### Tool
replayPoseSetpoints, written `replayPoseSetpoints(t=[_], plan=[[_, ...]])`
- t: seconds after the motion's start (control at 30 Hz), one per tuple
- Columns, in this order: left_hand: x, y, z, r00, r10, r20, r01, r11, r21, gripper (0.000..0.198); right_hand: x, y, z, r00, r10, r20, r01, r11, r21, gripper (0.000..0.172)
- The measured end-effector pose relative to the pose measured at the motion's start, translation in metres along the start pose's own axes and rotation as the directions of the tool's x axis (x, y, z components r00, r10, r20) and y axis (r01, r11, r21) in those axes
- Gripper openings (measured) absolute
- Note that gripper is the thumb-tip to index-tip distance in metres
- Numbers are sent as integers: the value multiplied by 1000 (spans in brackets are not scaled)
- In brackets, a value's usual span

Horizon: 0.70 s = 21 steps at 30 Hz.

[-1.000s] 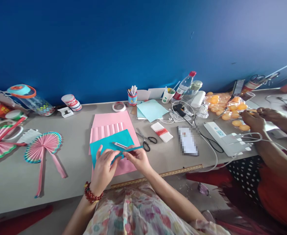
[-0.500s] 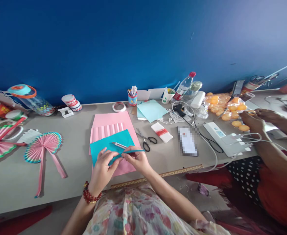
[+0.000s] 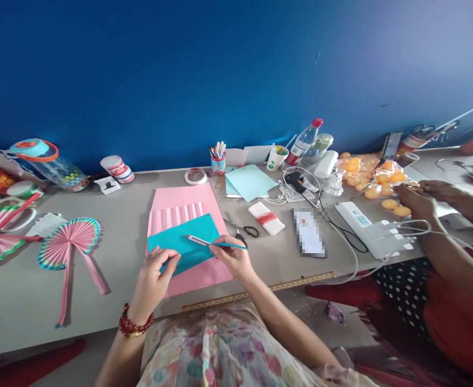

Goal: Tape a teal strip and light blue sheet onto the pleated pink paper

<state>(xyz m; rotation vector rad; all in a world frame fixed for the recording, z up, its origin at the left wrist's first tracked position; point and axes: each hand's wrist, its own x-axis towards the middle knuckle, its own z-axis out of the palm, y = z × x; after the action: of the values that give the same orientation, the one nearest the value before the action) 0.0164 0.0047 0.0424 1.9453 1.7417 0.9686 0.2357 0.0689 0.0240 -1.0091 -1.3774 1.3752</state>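
My right hand (image 3: 233, 259) pinches a narrow teal paper strip (image 3: 236, 245) between thumb and fingers. Over the left corner of a teal paper sheet (image 3: 194, 230) is my left hand (image 3: 156, 273), fingers loosely curved and a gap showing behind the thumb; nothing is visible in it. A white utility knife (image 3: 198, 240) lies on the teal sheet, close to my right fingertips. Beneath is a larger pink sheet (image 3: 182, 193), with a pleated pink piece (image 3: 176, 215) partly under the teal one. Black-handled scissors (image 3: 244, 234) rest just right of the pink sheet.
Pink folded paper fans (image 3: 71, 242) lie at left. Behind stand a tape roll (image 3: 196, 176), a pen cup (image 3: 218, 163) and bottles (image 3: 301, 145). To the right are a white card bundle (image 3: 266, 217), a phone (image 3: 309, 232), a power strip (image 3: 365, 228) and another person's hands (image 3: 420, 199).
My left hand has drawn away to the left and down from my right hand. The right hand keeps the strip and has shifted slightly right.
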Motion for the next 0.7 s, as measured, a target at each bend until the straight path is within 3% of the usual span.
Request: replayPoseSetpoints(t=[0.2,0.27,0.37,0.4,0.53,0.7], plan=[[-5,-26,-7,991,-121,52,120,993,19,32,-1,1,-2,1000,-20,0,20,999,-45,26],[-5,-30,-7,994,-100,-50,104,990,93,30,-2,2,-1,999,-34,-10,34,998,-51,26],[0,-20,-3,970,47,-241,22,962,273,22,-4,4,2,998,-57,-11,55,993,-102,24],[2,-13,-1,967,106,-232,-28,949,315,21,-5,4,4,998,-64,-3,63,991,-120,24],[9,19,14,958,286,0,-276,923,269,18,-7,2,10,996,-66,56,73,989,-130,22],[9,30,25,980,199,-22,-192,966,173,16,-8,-2,11,991,-82,102,95,987,-127,19]])
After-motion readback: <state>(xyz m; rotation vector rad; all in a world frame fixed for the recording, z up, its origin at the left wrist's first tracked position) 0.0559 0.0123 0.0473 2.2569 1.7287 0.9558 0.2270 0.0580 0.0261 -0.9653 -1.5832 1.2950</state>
